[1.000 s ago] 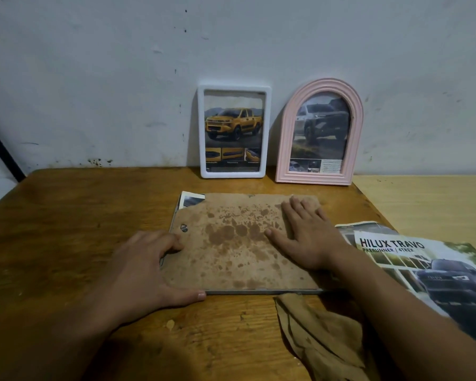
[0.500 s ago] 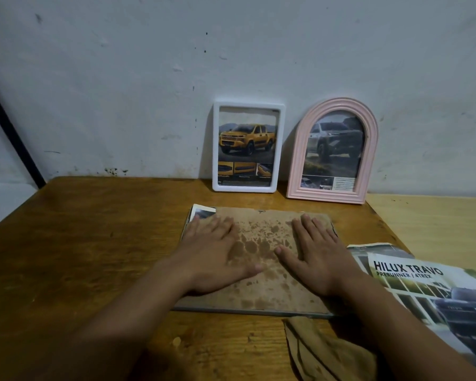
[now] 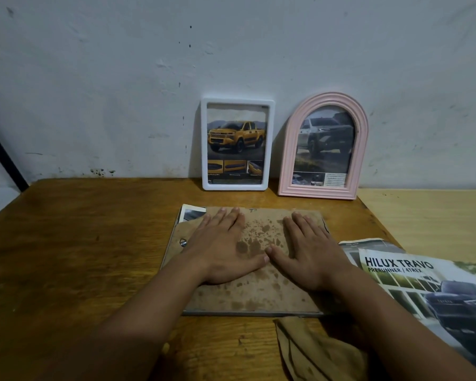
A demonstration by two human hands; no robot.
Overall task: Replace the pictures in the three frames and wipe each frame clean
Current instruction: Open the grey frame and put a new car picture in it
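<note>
In the middle of the picture, the left hand (image 3: 220, 248) and right hand (image 3: 308, 251) press flat, holding nothing, on the face-down frame (image 3: 253, 295), whose glass might crack if pushed hard.

This looks like a plain room in a home. A scuffed, stained whitewashed wall (image 3: 121, 78) fills the upper half of the frame, and a worn wooden table (image 3: 66, 243) stands against it. A car brochure (image 3: 423, 284) lies at lower right, with a crumpled brown cloth (image 3: 313, 353) at the bottom.
</note>
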